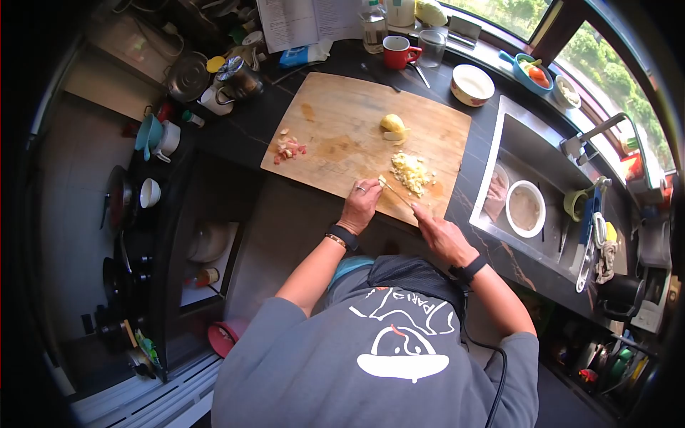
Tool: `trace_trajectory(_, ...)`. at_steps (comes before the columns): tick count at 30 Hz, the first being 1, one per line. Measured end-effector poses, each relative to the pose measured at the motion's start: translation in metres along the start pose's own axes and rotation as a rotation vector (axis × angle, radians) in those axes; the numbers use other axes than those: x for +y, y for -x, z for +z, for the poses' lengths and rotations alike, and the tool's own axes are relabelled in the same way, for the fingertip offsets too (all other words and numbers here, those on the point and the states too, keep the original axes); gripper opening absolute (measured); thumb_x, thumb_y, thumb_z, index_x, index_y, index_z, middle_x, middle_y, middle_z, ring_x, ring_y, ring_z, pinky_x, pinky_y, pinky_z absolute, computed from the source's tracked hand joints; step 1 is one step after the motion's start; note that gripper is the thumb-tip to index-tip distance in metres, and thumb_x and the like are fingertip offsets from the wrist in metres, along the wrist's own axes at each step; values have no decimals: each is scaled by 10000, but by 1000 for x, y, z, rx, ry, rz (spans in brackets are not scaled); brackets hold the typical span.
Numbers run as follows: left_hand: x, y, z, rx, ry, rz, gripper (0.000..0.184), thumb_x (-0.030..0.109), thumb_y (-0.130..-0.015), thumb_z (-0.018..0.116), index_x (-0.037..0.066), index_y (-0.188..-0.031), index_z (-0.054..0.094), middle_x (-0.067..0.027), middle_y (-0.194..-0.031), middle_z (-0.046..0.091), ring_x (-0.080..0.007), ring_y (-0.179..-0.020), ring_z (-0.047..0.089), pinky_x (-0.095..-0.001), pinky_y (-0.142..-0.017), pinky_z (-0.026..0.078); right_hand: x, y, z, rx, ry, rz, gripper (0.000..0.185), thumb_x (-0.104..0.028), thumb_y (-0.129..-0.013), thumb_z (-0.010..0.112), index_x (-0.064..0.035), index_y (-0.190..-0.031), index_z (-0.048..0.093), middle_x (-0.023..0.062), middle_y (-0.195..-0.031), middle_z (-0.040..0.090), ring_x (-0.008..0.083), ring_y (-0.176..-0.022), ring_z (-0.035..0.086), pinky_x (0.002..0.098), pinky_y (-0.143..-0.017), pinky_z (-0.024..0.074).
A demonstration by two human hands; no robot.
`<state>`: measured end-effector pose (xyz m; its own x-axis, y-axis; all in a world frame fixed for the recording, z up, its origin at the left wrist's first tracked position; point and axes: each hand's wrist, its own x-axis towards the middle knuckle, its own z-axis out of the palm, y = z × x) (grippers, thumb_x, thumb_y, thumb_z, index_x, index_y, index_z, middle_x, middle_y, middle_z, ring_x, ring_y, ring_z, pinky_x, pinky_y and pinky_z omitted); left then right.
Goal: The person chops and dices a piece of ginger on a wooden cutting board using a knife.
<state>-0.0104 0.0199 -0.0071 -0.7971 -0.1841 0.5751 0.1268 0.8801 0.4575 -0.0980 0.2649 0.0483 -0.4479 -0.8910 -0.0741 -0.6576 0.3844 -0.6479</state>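
My right hand [441, 234] is closed round the handle of a knife [397, 192], whose thin blade points up and left across the near edge of the wooden cutting board [342, 93]. Beside the blade tip, my left hand [360, 205] pinches a small pale yellow piece [382, 181]; its kind is too small to tell. A heap of chopped pale yellow bits [411, 173] lies just beyond the knife. Farther back on the board rests a brownish-yellow lump [392, 123], with a cut piece at its near side. Small pinkish-red chopped pieces [290, 148] lie at the board's left.
Right of the board is a steel sink [524, 128] with a white round container [526, 208] in it. A patterned bowl [472, 84], a red mug [399, 53] and a glass [432, 48] stand behind the board. Pots and a metal canister [240, 77] crowd the back left.
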Motion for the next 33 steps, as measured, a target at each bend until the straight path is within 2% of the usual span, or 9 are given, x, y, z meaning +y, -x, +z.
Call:
trace_trajectory(9,0,0,1,5,-17,-11,132,9,-829,680,33,-957,657,-102,-1009,646,-297,-957,621,-380,-843,529,-2,-33,25,13,35,30,561,-171,-999,497,-200,-1529,314,264,-859,636,454,-728,640,520,-654,524)
trace_trajectory(13,1,2,1,10,-33,-36,141,11,-814,709,48,-945,674,-93,-996,663,-295,-936,646,-387,-816,535,8,-22,28,58,48,-15,560,-176,-999,495,-197,-1529,313,252,-846,640,451,-722,638,519,-656,524)
trace_trajectory(16,5,2,1,11,-48,-82,147,25,-819,714,58,-958,679,-86,-981,664,-294,-936,650,-381,-787,545,17,7,20,-17,64,20,571,-176,-994,508,-195,-1529,309,241,-836,642,435,-738,643,517,-658,521)
trace_trajectory(19,4,5,2,32,15,-111,180,21,-818,712,53,-987,662,-107,-1020,640,-302,-935,640,-379,-789,550,17,45,2,-41,81,59,562,-164,-982,535,-188,-1512,350,225,-821,638,417,-749,645,503,-665,520)
trace_trajectory(22,4,8,1,59,117,-169,194,2,-803,724,34,-982,656,-117,-1057,629,-316,-951,638,-381,-805,548,18,65,-15,-11,-85,39,513,-129,-966,565,-170,-1462,441,201,-803,628,398,-729,636,478,-678,514)
trace_trajectory(25,1,9,-2,49,197,-225,202,-14,-796,724,27,-981,654,-124,-1086,618,-326,-959,637,-385,-825,544,17,54,-17,59,-114,-1,526,-115,-964,563,-170,-1470,430,204,-797,628,394,-733,637,482,-678,510)
trace_trajectory(27,-2,9,-4,45,175,-174,197,-11,-802,727,26,-984,659,-125,-1072,628,-319,-955,641,-375,-818,545,14,37,-13,97,-102,-55,542,-104,-961,565,-174,-1478,418,209,-797,627,391,-732,639,482,-672,507)
trace_trajectory(29,-4,7,-6,39,147,-124,193,-8,-807,730,25,-986,665,-126,-1057,639,-313,-950,646,-365,-812,546,4,17,-10,23,-38,-4,558,-75,-962,557,-152,-1492,398,219,-872,646,396,-801,649,467,-710,507)
trace_trajectory(33,-1,2,-11,-33,56,-44,172,11,-816,723,29,-975,662,-116,-1016,667,-315,-961,645,-374,-824,540,-2,-10,5,17,-5,-8,560,-104,-970,553,-161,-1499,376,230,-853,642,408,-769,648,488,-683,506)
